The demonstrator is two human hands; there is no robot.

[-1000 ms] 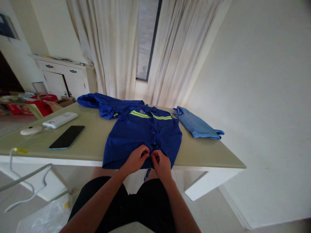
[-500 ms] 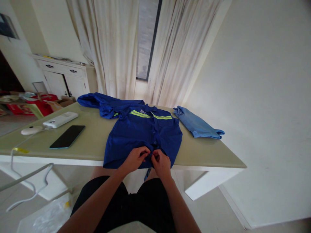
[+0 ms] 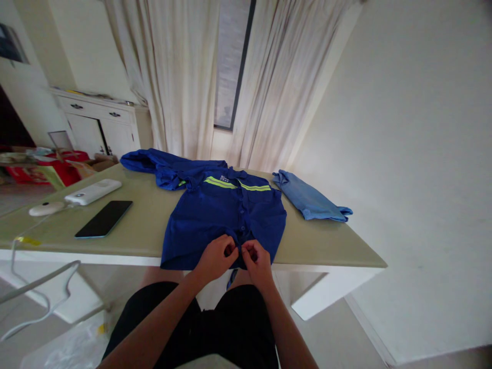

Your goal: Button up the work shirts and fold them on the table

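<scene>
A dark blue work shirt (image 3: 200, 210) with yellow-green reflective stripes lies front up on the table, its collar towards the window. Its lower hem reaches the table's near edge. My left hand (image 3: 218, 256) is closed in a pinch on the shirt's front opening, near the bottom of the button row. Close beside it, my right hand (image 3: 257, 260) pinches the other side of the opening. The fingertips of both hands nearly meet, and whether a button lies between them is too small to tell. Several buttons show above the hands.
More dark blue clothing (image 3: 144, 160) lies at the shirt's upper left. A folded light blue garment (image 3: 309, 197) sits to the right on the table (image 3: 326, 248). At left are a black phone (image 3: 104, 219), a white device (image 3: 93, 191) and a white cable (image 3: 40, 279).
Both hands stay at the lower front opening, with small finger movements. The left fingers curl more, and the whole view has shifted slightly.
</scene>
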